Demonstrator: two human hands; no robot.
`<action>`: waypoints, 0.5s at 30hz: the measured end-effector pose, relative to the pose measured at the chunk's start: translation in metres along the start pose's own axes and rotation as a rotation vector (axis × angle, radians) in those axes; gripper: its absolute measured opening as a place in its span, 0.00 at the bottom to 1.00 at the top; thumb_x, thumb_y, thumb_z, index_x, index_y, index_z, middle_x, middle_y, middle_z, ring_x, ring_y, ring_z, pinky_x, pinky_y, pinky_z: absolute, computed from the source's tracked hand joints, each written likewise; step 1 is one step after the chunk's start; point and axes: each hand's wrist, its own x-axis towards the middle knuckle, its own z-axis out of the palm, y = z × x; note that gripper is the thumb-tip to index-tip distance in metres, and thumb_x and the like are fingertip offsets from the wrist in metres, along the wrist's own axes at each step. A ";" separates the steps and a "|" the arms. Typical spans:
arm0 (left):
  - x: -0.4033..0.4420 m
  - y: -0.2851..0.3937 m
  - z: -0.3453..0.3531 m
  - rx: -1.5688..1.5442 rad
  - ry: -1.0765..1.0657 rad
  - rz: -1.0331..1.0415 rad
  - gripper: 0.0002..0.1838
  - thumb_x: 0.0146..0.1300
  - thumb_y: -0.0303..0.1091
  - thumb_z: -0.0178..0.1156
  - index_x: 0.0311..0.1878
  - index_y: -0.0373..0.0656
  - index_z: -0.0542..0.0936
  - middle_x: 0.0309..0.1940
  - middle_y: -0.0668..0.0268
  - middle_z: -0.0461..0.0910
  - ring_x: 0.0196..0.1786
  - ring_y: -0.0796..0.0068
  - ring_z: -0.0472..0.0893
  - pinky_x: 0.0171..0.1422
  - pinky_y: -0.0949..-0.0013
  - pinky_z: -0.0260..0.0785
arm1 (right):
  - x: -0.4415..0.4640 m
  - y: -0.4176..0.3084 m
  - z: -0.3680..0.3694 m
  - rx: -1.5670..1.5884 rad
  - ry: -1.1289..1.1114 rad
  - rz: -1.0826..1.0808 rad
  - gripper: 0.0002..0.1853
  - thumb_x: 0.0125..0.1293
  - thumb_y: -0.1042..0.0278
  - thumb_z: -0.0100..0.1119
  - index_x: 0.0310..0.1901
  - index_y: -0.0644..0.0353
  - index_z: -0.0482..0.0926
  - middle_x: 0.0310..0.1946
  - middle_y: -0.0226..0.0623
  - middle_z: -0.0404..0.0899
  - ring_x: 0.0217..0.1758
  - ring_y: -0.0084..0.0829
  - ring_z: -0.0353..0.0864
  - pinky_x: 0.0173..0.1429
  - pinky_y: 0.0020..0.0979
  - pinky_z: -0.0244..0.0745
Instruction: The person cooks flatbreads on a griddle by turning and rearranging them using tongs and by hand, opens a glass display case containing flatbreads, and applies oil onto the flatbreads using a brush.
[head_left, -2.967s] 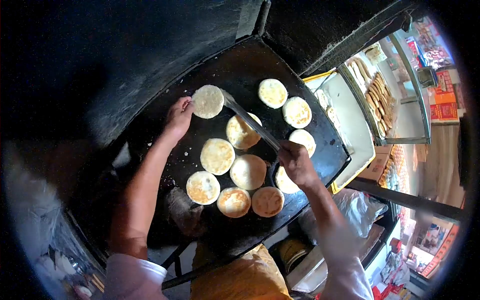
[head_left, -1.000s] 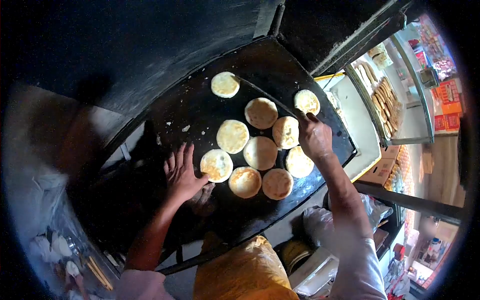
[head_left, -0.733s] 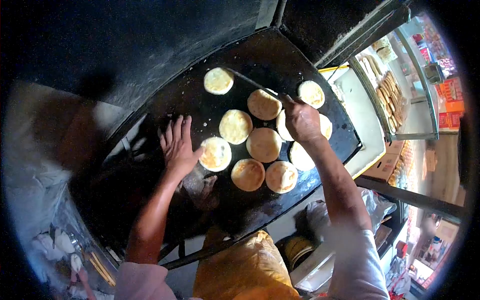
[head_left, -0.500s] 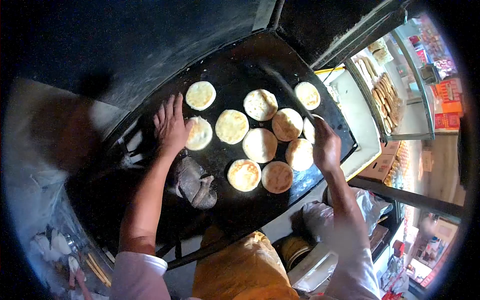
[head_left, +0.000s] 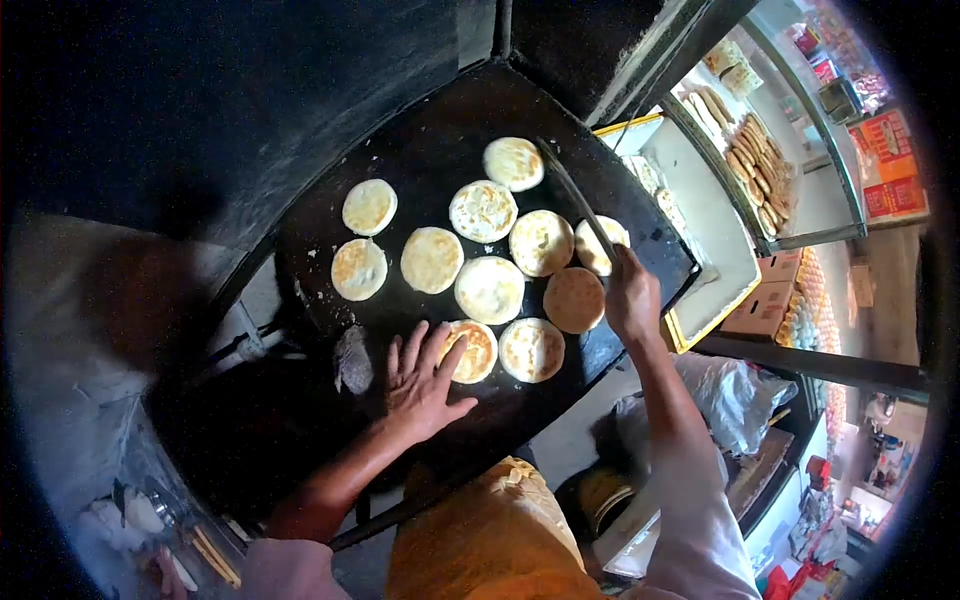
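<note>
Several round flatbreads lie on a dark griddle (head_left: 420,130), some pale, others browned. My left hand (head_left: 425,390) is open, fingers spread, at the left edge of a browned flatbread (head_left: 476,352); I cannot tell whether it touches. My right hand (head_left: 636,300) is closed around a long thin stick-like tool (head_left: 572,190). That tool slants away to the far left, crossing over a flatbread (head_left: 602,246) and ending beside the farthest flatbread (head_left: 513,164). A dark grey crumpled cloth (head_left: 353,361) lies on the griddle, left of my left hand.
Dark walls (head_left: 300,100) stand behind and left of the griddle. At right is a white tray (head_left: 715,220) with a yellow rim, then a glass case holding long breads (head_left: 758,170). Plastic bags (head_left: 735,400) lie below the tray.
My left hand has moved from the left flatbread toward the near one. One flatbread has shifted from far right toward the far middle. The left flatbread, formerly pale, shows a browned face.
</note>
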 end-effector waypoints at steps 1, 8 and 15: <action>-0.001 0.004 0.001 -0.001 -0.001 -0.015 0.52 0.49 0.53 0.74 0.74 0.45 0.60 0.74 0.56 0.53 0.76 0.47 0.51 0.75 0.34 0.44 | 0.008 -0.019 0.004 0.004 -0.048 0.021 0.17 0.67 0.73 0.49 0.56 0.61 0.78 0.41 0.60 0.81 0.44 0.58 0.82 0.48 0.48 0.77; -0.003 0.013 0.014 0.071 0.082 -0.117 0.53 0.49 0.51 0.74 0.75 0.46 0.57 0.75 0.55 0.54 0.77 0.46 0.51 0.76 0.35 0.41 | 0.005 -0.021 -0.004 0.121 -0.074 -0.068 0.14 0.69 0.74 0.51 0.53 0.63 0.79 0.41 0.61 0.80 0.46 0.59 0.81 0.48 0.46 0.76; 0.003 0.023 0.015 0.130 0.141 -0.184 0.50 0.50 0.44 0.72 0.75 0.47 0.58 0.74 0.55 0.56 0.77 0.47 0.53 0.76 0.36 0.42 | -0.144 0.057 -0.084 0.159 0.118 0.199 0.13 0.71 0.77 0.51 0.54 0.66 0.78 0.38 0.53 0.82 0.41 0.35 0.83 0.49 0.36 0.76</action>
